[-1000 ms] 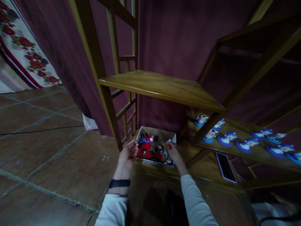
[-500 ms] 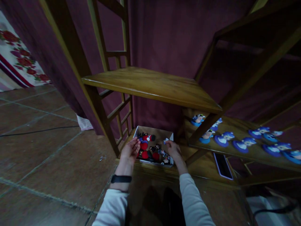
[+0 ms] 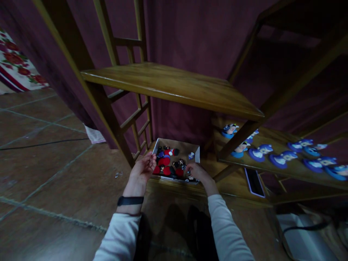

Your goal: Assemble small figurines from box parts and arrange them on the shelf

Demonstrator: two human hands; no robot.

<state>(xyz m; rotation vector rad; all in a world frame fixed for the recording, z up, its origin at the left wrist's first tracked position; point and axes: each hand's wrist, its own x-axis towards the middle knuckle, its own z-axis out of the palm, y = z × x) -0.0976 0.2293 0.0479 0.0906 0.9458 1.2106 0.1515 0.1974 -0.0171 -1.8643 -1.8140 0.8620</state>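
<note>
A shallow white cardboard box [image 3: 176, 143] holds several small figurines, among them red-and-black ones [image 3: 165, 160] on the left. A small blue-and-white figurine [image 3: 191, 156] lies alone near its right wall. My right hand [image 3: 198, 171] reaches over the box's right front part, fingers pinched down among small dark-and-white pieces; what they grip is hidden. My left hand [image 3: 143, 167], with a dark band on the wrist, hovers at the box's left edge. Its fingers are curled against the thumb, and anything between them is too small to make out.
A wooden shelf board [image 3: 174, 87] overhangs the box. On a right-hand shelf stand several blue-based figurines [image 3: 260, 152]. A phone [image 3: 255, 182] lies on the lower board. The slanted post [image 3: 236, 143] stands right of the box. A cable [image 3: 43, 145] crosses the floor at left.
My right hand has let go of the small blue-and-white figurine near the box's right wall and moved toward the front pieces. My left hand has shifted left. The view has tilted slightly.
</note>
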